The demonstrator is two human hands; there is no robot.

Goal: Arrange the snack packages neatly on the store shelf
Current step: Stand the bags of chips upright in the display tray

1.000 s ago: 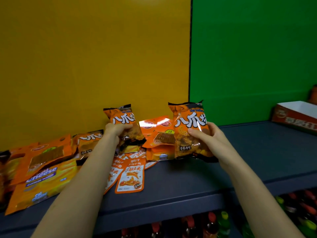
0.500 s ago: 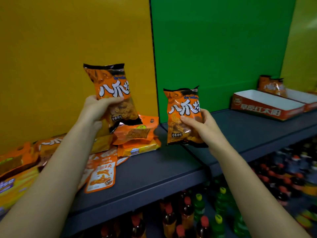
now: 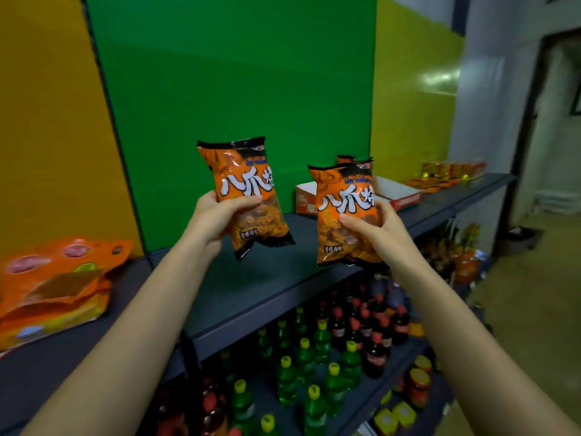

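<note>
I hold two matching orange snack bags with black ends and white lettering above the dark shelf (image 3: 267, 278). My left hand (image 3: 217, 218) grips the left snack bag (image 3: 245, 184) at its middle, tilted slightly. My right hand (image 3: 374, 229) grips the right snack bag (image 3: 344, 196) from its right side, upright, near the shelf's front edge. Behind the right bag, a red-and-white display box (image 3: 306, 196) stands on the shelf with another orange bag (image 3: 345, 158) peeking above it.
A pile of orange snack packs (image 3: 53, 284) lies on the shelf at the left. More yellow and orange packs (image 3: 449, 173) sit far right on the shelf. Bottles with red, yellow and green caps (image 3: 330, 347) fill the lower shelves. Green and yellow panels back the shelf.
The view has swung right along the shelf, and both hands have carried their bags rightwards, away from the pile. The display box is now closer, just behind the right bag.
</note>
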